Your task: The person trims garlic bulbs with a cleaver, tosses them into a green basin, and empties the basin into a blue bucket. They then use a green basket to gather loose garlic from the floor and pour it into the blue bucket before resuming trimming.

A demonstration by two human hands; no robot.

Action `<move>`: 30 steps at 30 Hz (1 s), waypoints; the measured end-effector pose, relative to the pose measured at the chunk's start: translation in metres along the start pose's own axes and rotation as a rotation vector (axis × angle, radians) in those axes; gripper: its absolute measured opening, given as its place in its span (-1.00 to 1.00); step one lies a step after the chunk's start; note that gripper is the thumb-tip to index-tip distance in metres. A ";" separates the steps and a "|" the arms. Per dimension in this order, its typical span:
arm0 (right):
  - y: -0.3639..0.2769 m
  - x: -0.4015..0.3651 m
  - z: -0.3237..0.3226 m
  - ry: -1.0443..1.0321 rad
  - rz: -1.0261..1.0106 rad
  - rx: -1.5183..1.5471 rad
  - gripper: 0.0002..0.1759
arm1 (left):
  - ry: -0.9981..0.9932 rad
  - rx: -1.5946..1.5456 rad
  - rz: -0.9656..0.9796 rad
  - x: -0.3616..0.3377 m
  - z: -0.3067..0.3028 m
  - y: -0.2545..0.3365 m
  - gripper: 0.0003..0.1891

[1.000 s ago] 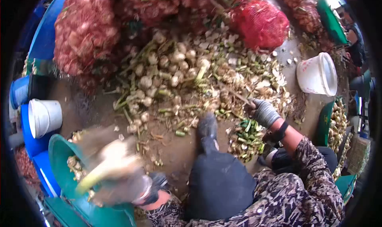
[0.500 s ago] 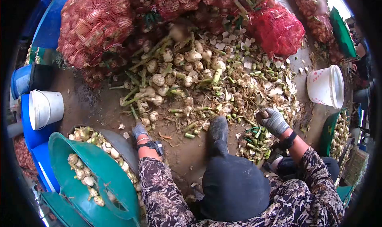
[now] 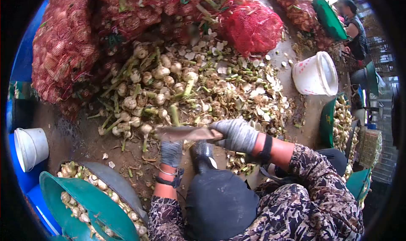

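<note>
My gloved right hand [image 3: 239,135] is closed around a knife handle. The broad, blurred blade [image 3: 184,134] points left, across the fingertips of my left hand [image 3: 171,153]. My gloved left hand is closed below the blade, its fingertips partly hidden. A green garlic stalk [image 3: 174,114] stands up from it beyond the blade; the bulb end is hidden. Ahead lies a heap of garlic bulbs with stalks [image 3: 131,102]. Cut stalks and peelings [image 3: 253,95] are scattered to its right.
Red mesh sacks of garlic [image 3: 63,46] stand at the back. A white bucket [image 3: 313,75] is at right, another [image 3: 31,148] at left. A green basin [image 3: 91,198] with bulbs is at lower left. A person [image 3: 357,29] is at upper right.
My left hand has come away from the heap with a garlic stalk. My right hand has swung left, bringing the blade over my left hand. The view has shifted right.
</note>
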State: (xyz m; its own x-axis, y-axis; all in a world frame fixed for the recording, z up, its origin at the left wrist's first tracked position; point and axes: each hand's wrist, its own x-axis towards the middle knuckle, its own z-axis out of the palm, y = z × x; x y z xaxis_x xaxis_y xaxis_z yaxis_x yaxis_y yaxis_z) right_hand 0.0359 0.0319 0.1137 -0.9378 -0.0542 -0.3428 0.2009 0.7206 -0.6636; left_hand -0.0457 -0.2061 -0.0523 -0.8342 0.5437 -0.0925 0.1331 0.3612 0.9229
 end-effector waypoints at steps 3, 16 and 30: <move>0.033 0.006 0.009 -0.084 0.054 -0.022 -0.74 | -0.157 -0.425 -0.277 -0.010 -0.002 0.040 -0.78; 0.010 0.017 -0.004 0.196 0.333 0.840 -0.55 | -0.203 -0.539 -0.053 0.003 0.009 0.126 -0.40; 0.041 0.000 0.030 0.266 0.250 0.351 -0.72 | -0.277 -0.806 -0.234 0.008 0.009 0.098 -0.40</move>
State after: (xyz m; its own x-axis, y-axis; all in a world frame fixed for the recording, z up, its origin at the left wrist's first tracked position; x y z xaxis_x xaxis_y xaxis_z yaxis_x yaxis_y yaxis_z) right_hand 0.0525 0.0407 0.0667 -0.8791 0.3014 -0.3691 0.4691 0.4107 -0.7819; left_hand -0.0347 -0.1593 0.0340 -0.6192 0.7244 -0.3030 -0.5300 -0.1009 0.8420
